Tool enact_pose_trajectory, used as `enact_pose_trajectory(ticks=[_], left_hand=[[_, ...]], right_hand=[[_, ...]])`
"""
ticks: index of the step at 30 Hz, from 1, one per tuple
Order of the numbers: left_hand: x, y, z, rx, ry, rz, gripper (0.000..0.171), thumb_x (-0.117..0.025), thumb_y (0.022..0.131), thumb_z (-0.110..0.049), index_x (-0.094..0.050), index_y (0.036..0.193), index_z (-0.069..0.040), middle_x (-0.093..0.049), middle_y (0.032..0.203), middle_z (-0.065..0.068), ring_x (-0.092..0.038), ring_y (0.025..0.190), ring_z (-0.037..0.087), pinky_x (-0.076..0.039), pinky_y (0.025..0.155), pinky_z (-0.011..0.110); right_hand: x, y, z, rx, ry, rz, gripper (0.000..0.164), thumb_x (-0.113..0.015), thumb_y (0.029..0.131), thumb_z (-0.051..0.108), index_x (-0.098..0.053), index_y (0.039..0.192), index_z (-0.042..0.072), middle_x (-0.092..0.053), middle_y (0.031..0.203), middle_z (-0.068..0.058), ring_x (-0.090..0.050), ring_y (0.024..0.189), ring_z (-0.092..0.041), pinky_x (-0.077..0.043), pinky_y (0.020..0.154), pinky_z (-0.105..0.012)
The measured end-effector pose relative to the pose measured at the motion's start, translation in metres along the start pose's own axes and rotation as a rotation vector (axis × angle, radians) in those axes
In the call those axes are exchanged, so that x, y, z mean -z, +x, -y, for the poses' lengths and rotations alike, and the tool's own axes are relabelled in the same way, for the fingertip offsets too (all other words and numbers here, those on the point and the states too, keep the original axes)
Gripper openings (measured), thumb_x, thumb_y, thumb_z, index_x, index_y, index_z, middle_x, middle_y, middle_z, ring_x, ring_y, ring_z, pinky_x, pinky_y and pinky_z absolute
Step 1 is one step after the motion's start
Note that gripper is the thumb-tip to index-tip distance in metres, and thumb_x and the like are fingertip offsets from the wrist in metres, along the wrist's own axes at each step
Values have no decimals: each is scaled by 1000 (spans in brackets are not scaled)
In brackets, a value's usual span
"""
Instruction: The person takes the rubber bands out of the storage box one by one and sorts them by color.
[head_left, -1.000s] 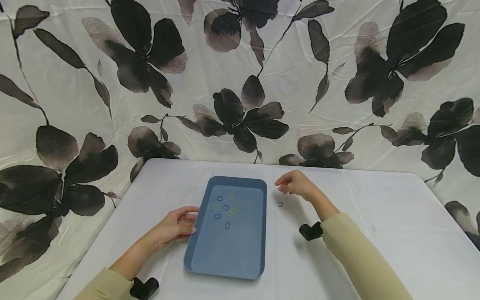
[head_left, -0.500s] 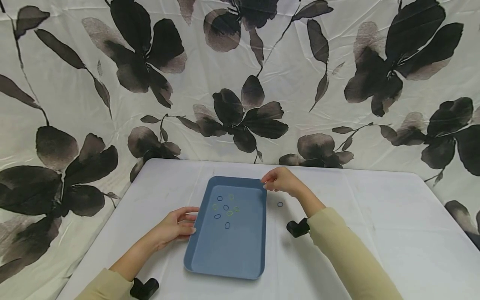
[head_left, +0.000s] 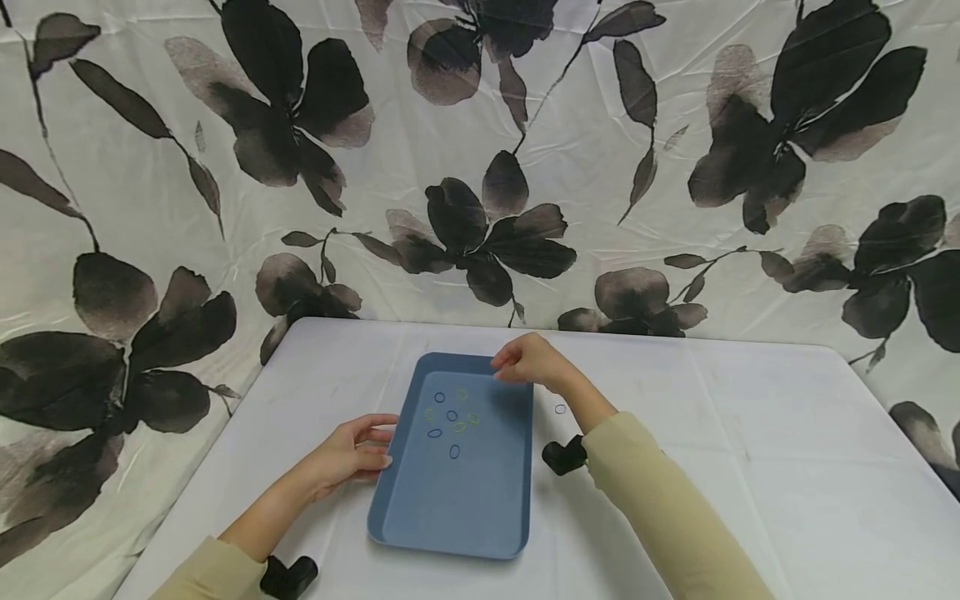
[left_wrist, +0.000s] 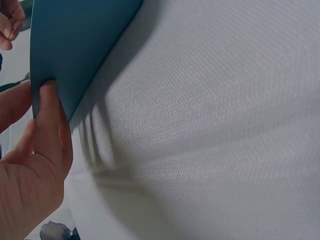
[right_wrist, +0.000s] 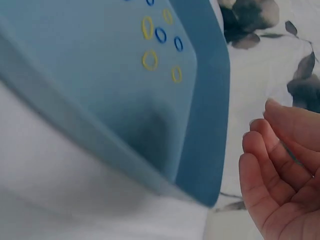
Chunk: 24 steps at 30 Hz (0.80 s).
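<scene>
The right hand [head_left: 528, 360] hovers over the far right corner of the blue tray [head_left: 472, 508], fingers curled in, thumb tip close to the index fingertip. Does it have hold of anything? Hard to call: a thin greenish sliver shows between thumb and fingers in the right wrist view, but whether that's a held object or just a gap, there's no telling.

Over on the other side, the left hand [head_left: 356, 450] pinches the tray's left edge, thumb at the rim, fingers reaching underneath, some tips out of sight.

Inside the tray, toward its far half, lie four yellow rings [right_wrist: 143, 60] and four blue rings [right_wrist: 156, 33], thin and faint from the head; up close, two of the blue ones run off the top of the frame. And one lone dark-blue ring [head_left: 556, 409] sits on the white worktop [head_left: 750, 442], right of the tray, just beside the right forearm.
</scene>
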<state>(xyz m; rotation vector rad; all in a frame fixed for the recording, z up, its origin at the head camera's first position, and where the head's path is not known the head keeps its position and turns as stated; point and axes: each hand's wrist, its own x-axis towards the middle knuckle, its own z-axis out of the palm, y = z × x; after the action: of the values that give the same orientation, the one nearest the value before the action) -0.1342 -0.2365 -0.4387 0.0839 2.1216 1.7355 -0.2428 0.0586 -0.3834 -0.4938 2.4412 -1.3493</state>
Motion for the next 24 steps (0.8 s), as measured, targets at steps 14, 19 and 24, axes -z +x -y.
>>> enact_pose_trajectory(ticks=[14, 19, 24], left_hand=[[0, 0, 0, 9, 7, -7, 65, -63, 82, 6, -31, 139, 5, -46, 122, 27, -57, 95, 21, -53, 75, 36], [0, 0, -1, 7, 0, -2, 65, -63, 82, 6, -31, 139, 6, -45, 122, 27, -57, 94, 21, -53, 75, 35], [0, 0, 0, 10, -3, -8, 66, -63, 82, 5, -31, 139, 5, -46, 122, 27, -57, 92, 20, -53, 74, 35]], right_hand=[[-36, 9, 1, 6, -18, 48, 19, -72, 76, -1, -69, 94, -5, -61, 72, -3, -52, 64, -10, -48, 62, -24], [-43, 8, -1, -8, -6, 44, 18, -72, 75, -3, -69, 93, -5, -62, 72, -3, -53, 64, -11, -49, 61, -24], [-48, 8, -5, -33, -27, 19, 17, -73, 74, -3, -70, 91, -3, -62, 70, -2, -53, 62, -11, -48, 59, -24]])
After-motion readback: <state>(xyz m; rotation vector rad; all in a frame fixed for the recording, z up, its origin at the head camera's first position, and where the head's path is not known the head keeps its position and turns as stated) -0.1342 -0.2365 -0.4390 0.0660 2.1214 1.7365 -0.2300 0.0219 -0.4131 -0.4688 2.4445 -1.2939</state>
